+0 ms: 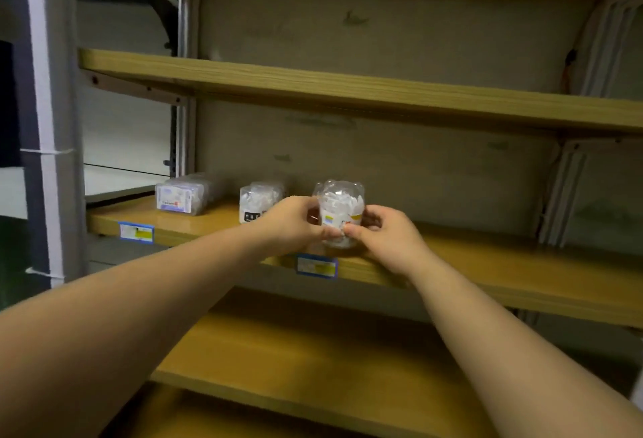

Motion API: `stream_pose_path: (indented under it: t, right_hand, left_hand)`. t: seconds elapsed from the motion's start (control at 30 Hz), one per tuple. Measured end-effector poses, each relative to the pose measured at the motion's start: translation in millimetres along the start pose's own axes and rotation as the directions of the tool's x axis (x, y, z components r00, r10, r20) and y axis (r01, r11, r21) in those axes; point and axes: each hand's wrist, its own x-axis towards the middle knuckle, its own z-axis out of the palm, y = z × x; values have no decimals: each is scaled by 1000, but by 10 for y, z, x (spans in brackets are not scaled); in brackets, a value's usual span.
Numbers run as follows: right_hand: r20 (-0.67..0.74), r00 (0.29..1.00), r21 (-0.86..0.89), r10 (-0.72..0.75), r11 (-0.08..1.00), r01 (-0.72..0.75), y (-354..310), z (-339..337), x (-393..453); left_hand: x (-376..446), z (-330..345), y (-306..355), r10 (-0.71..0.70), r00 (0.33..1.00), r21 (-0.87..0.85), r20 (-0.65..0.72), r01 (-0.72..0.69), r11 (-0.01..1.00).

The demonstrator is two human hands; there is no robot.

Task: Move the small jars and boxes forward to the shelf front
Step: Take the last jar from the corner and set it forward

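Clear plastic jar [341, 214] sits gripped between left hand [295, 225] and right hand [386, 239] at shelf [487, 263] front.

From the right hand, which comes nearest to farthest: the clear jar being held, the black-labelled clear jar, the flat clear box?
1. Clear jar being held, touching the right hand.
2. Black-labelled clear jar, to its left.
3. Flat clear box, far left on the shelf.

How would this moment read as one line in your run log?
stage: fronting stock | left hand + right hand: both gripping clear jar | shelf front edge | waiting: second jar, box
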Motion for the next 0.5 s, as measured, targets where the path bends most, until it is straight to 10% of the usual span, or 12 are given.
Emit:
stream_pose_path:
  t: [0.5]
  right_hand:
    - [-2,995,-7,104,995,-104,-73,401,-12]
  left_hand:
    - [59,14,-655,153,988,-26,24,-152,988]
